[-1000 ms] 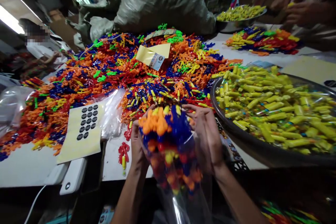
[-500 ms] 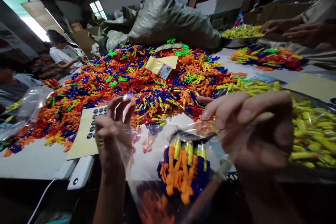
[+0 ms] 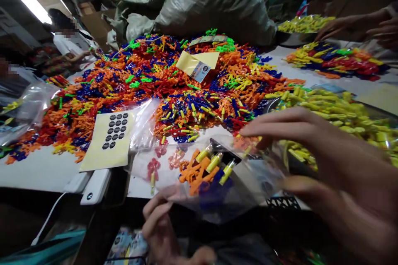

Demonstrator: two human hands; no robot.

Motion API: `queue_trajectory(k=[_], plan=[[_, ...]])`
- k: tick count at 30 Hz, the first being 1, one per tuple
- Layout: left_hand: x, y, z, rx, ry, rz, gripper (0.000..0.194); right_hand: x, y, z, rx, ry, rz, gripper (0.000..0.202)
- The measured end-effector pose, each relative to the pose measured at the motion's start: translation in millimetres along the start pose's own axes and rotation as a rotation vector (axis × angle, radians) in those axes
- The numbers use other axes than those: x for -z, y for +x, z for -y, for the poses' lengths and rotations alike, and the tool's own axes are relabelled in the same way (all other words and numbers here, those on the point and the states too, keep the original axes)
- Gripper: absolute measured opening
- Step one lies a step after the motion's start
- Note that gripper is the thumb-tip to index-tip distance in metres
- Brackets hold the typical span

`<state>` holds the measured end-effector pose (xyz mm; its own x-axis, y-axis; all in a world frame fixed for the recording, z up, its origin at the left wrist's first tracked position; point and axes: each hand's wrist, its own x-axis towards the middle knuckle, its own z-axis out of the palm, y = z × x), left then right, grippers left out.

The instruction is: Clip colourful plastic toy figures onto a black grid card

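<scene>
Right hand [image 3: 329,174] grips one end of a clear plastic bag [image 3: 242,198] holding orange and blue figures [image 3: 195,174] with yellow tubes [image 3: 214,162]; left hand [image 3: 168,223] is at its lower edge. Behind, a multicoloured heap [image 3: 130,87] covers much of the white bench [image 3: 40,174], beside a basin [image 3: 379,112] of yellow pieces [image 3: 336,116].

A clear plastic bag [image 3: 248,192] lies slanted over the table edge, orange, blue and yellow pieces [image 3: 207,167] inside.

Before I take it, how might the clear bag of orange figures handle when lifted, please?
The clear bag is probably floppy, as its film creases near the right hand. Its shine suggests slipperiness; bunched orange figures inside may make it sag.
</scene>
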<state>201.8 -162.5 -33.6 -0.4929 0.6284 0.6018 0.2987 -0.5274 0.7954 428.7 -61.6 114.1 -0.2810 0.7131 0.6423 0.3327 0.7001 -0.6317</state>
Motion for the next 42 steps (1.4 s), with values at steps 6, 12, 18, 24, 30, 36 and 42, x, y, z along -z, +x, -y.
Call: queue_trajectory(k=[6, 12, 18, 24, 30, 36, 42], plan=[[-17.2, 4.8, -3.5, 0.219, 0.144, 0.167, 0.041, -23.3, 36.7, -17.0, 0.131, -0.290, 0.353, 0.010], [-24.1, 18.4, -6.1, 0.237, 0.092, 0.162, 0.004, -17.4, 59.8, -13.3, 0.114, -0.181, 0.373, 0.025], [-19.8, 59.3, -19.4, 0.120, 0.005, 0.104, 0.006, 10.2, 78.1, -0.9, 0.031, -0.164, 0.260, 0.035], [-20.9, 112.0, -38.2, -0.167, 0.136, 0.282, 0.009, 24.9, 64.5, -18.5, 0.169, -0.433, 0.042, 0.025], [-36.4, 150.1, -35.6, -0.240, 0.142, 0.706, 0.009, 8.3, 43.7, -33.9, 0.189, -0.116, 0.336, 0.055], [-18.2, 139.8, -43.0, -0.105, 0.405, 1.009, 0.043, 5.8, 16.8, -60.9, 0.022, -0.323, 0.303, 0.057], [35.6, 117.1, -59.4, -0.151, 0.761, 1.130, 0.012, 15.4, -1.8, -68.9, 0.174, -0.785, 0.254, 0.037]])
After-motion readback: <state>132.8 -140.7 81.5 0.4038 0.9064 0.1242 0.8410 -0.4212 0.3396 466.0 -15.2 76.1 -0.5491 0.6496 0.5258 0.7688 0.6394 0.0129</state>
